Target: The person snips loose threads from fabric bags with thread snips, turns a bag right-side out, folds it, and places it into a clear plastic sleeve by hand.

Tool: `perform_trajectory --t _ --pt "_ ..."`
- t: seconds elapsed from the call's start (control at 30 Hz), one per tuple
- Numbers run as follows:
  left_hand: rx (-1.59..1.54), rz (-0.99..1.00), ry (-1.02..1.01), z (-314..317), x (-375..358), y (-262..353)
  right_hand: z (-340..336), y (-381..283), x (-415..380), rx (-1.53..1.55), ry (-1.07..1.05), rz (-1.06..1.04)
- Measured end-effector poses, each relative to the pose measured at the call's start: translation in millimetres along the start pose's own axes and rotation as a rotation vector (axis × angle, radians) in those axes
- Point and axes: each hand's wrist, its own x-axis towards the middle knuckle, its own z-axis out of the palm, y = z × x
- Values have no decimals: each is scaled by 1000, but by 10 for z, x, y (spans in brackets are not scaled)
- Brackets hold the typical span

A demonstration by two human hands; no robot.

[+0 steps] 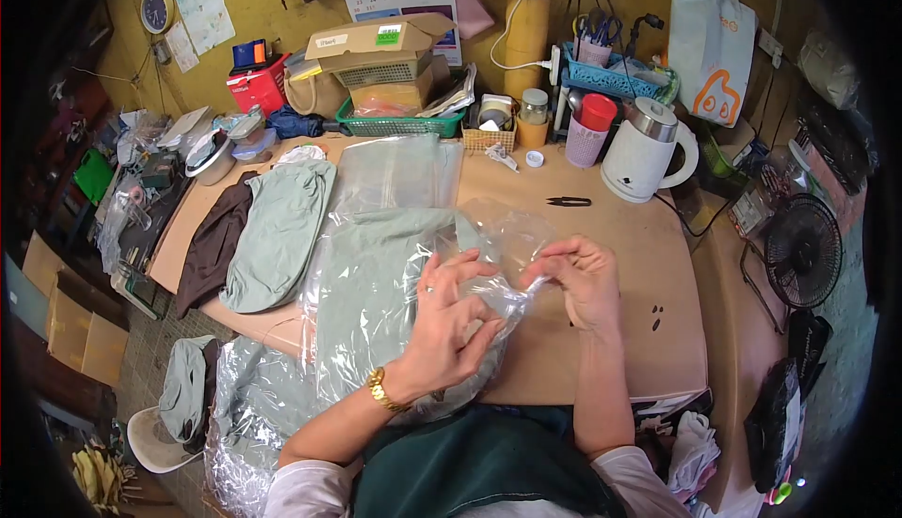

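A clear plastic bag (pixel 512 300) with grey-green folded fabric (pixel 371 283) inside lies on the table before me. My right hand (pixel 584 281) pinches the bag's bunched edge between thumb and fingertips. On the other side of the bunched film is my left hand (pixel 458 316), its fingers bent and its thumb near the index finger, holding the plastic. Part of the film is hidden under my left fingers. To the left lie a grey-green fabric piece (pixel 279 234) and a dark brown one (pixel 214 246). Flat clear plastic bags (pixel 399 170) are stacked behind the filled bag.
Black thread snips (pixel 569 201) lie near a white electric kettle (pixel 648 152). A pink cup (pixel 590 133), a green basket (pixel 399 126) and cardboard boxes line the back. A black fan (pixel 801 250) stands right. Plastic-wrapped fabric (pixel 258 424) is at lower left, beside a stool (pixel 160 441).
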Motion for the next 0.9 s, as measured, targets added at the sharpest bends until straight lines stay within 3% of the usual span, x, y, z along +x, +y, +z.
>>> perform_trajectory --t 0.03,0.1,0.13,0.17,0.23,0.3,0.33,0.47,0.53,0.57,0.6,0.67,0.77,0.83,0.9 --pt "-223 -96 -28 -50 -22 6 -38 20 -6 3 -1 2" --pt "-356 -181 -32 -126 -78 -2 -71 83 -22 314 73 -100" --pt "-491 -261 -31 -156 -97 -3 -37 93 -45 315 70 -97" --pt "-489 -263 -30 -193 -103 4 36 92 -85 144 177 -190" --pt "-89 -268 -97 -272 -69 47 274 -56 -181 -27 275 -285" --pt "71 -187 -51 -378 31 253 568 -331 -341 -1125 -44 -900" --pt "228 -102 -11 -406 57 318 597 -292 -367 -1121 -42 -898" --pt "119 -34 2 -308 17 385 619 -137 -372 -1068 -28 -842" --pt "-7 -130 47 -208 11 426 623 -60 -356 -1002 -43 -818" --pt "-258 -207 49 -141 -24 389 628 -13 -364 -778 -34 -666" --pt "-259 -208 45 -67 -43 317 627 41 -380 -553 -20 -511" --pt "-166 -58 44 64 -79 159 571 133 -409 -463 -19 -476" --pt "-167 -80 72 135 -132 29 509 228 -440 -375 97 -402" --pt "-156 -75 86 165 -151 0 449 296 -444 -115 137 -361" --pt "-115 -67 99 165 -132 -17 420 344 -470 -198 142 -369"
